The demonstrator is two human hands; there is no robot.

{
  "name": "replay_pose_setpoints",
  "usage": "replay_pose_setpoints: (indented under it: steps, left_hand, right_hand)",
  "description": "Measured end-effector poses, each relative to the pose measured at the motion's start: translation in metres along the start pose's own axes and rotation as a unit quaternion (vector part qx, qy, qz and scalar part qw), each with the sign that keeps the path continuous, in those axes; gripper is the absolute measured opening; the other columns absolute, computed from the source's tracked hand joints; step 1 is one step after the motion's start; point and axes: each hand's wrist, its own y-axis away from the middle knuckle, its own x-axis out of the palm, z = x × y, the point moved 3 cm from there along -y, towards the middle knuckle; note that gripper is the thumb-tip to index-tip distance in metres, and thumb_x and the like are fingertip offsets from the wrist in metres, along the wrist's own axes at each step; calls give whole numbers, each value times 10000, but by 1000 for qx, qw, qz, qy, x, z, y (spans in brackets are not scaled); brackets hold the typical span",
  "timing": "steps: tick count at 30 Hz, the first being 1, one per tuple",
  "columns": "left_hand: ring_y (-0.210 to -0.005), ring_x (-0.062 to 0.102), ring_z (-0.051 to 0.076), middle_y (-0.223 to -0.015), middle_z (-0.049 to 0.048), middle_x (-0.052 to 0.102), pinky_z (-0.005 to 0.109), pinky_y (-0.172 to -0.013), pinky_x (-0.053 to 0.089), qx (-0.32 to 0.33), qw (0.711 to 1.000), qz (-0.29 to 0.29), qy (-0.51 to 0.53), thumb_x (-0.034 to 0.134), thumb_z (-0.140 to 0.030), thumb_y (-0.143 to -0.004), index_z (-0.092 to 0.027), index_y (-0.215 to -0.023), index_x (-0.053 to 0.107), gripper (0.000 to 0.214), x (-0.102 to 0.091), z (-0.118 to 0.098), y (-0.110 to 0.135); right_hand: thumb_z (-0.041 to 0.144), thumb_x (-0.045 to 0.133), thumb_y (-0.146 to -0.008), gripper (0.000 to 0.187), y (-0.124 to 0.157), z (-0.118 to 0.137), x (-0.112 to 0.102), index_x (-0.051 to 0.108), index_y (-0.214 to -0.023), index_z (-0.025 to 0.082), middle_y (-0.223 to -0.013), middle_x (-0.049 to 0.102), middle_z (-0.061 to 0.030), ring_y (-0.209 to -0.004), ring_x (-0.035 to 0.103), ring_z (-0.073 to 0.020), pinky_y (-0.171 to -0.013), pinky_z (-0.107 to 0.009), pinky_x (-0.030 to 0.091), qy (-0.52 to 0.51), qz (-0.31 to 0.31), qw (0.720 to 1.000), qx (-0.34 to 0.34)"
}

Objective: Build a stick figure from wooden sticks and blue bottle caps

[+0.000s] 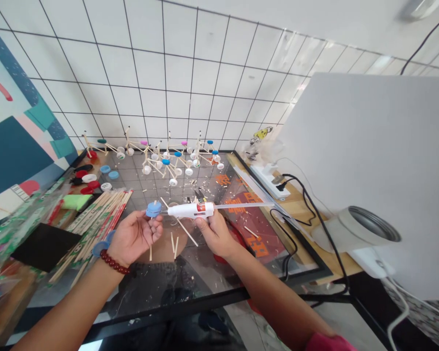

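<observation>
My right hand [214, 233] is closed around a white glue gun [190, 210], held level with its nozzle pointing left. The nozzle almost touches a blue bottle cap [153, 209] on a thin wooden stick. My left hand [133, 236], palm up with a dark red bead bracelet on the wrist, pinches that stick so the cap stands above the fingers. A clear glue stick [241, 205] juts out of the gun's back to the right. Both hands hover over a glass tabletop [205, 273].
Several stick-and-cap models [168, 158] stand at the back by the tiled wall. Wrapped chopsticks [95, 219] and loose caps [95, 178] lie at the left. A power strip [269, 178] with black cables, a grey can [354, 229] and a white board [373, 165] are at the right.
</observation>
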Motion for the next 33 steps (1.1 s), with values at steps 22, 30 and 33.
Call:
replay_pose_setpoints:
  steps: [22, 30, 33]
  left_hand:
    - [-573, 674, 171, -728, 123, 700, 292, -593, 657, 18, 999, 2, -28, 467, -112, -953, -150, -847, 645, 211, 2, 1, 0]
    - [-602, 703, 183, -742, 128, 722, 299, -624, 674, 25, 999, -3, -32, 486, -98, -943, -144, -888, 666, 194, 3, 1, 0]
    - [-609, 716, 183, -750, 138, 738, 305, -641, 681, 28, 999, -6, -33, 474, -88, -959, -128, -899, 679, 217, 3, 1, 0]
  right_hand:
    - [486, 554, -1055, 315, -2, 1, 1, 672, -1197, 231, -1041, 724, -91, -961, 705, -278, -917, -469, 608, -3, 11, 1000, 16]
    - [493, 539, -1068, 314, -2, 2, 1, 657, -1205, 236, -1070, 731, -98, -983, 715, -278, -936, -469, 600, -9, 17, 1000, 16]
    - [500, 544, -1069, 318, -1, 2, 2, 655, -1204, 234, -1088, 736, -102, -997, 720, -280, -951, -470, 598, -16, 19, 999, 19]
